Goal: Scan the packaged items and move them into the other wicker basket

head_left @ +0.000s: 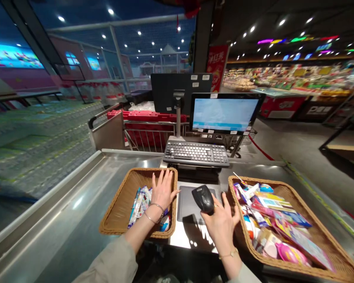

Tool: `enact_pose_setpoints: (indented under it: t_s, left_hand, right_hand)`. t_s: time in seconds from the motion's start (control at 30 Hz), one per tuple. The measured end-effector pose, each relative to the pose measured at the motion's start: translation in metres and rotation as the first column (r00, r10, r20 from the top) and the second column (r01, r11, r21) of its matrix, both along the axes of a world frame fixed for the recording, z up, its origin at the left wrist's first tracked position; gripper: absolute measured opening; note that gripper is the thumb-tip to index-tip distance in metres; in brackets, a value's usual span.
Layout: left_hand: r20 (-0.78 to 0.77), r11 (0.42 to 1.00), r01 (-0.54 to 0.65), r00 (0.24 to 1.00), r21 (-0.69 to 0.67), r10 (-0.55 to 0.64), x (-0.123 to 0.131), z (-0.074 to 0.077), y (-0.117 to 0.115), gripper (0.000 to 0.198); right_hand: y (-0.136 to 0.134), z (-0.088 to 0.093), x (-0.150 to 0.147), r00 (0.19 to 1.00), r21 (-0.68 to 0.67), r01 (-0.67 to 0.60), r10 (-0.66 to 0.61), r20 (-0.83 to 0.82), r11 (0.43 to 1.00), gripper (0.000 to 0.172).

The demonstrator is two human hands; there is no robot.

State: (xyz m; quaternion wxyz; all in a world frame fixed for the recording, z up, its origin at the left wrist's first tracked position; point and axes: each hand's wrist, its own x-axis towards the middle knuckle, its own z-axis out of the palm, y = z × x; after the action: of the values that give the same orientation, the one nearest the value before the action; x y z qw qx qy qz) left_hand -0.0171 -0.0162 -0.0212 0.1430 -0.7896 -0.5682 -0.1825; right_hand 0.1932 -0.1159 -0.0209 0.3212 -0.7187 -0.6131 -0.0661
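Note:
My left hand [162,190] hovers flat with fingers spread over the left wicker basket [118,214], just above several small packaged items [140,204] lying in it. My right hand [221,224] grips a black handheld barcode scanner [203,198] above the dark scan pad [185,204] between the two baskets. The right wicker basket [321,236] is full of colourful packaged goods [271,220]; my right hand is close to its left rim.
A keyboard [196,153] and a lit touchscreen monitor [224,114] stand behind the scan pad on the steel checkout counter [76,208]. Red shopping trolleys [147,129] stand behind the counter. Stacked water bottle packs [38,145] fill the left; store aisles lie at right.

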Motion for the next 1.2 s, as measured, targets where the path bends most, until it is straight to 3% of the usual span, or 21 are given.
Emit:
enact_pose_setpoints:
  t_s: [0.43,0.77,1.03,1.2]
  left_hand:
    - [-0.086,0.981,-0.141,0.988,-0.131,0.130,-0.098,-0.030,-0.008,0.065]
    - [-0.167,0.955,-0.130,0.982,-0.266,0.087,-0.126,-0.043,-0.010,0.060]
    - [-0.265,0.943,-0.137,0.963,-0.304,0.055,-0.163,-0.045,0.004,0.055]
    - [-0.290,0.935,-0.153,0.955,-0.319,0.058,-0.172,-0.052,0.010,0.053]
  right_hand:
    - [0.013,-0.017,-0.025,0.993,-0.091,-0.117,0.115,-0.023,0.989,0.017]
    - [0.018,-0.013,-0.041,0.988,-0.115,-0.157,0.154,-0.035,0.981,0.015]
    - [0.020,-0.019,-0.041,0.985,-0.096,-0.172,0.174,0.010,0.980,0.019]
    - [0.023,-0.019,-0.041,0.987,-0.094,-0.160,0.161,-0.003,0.983,0.019]
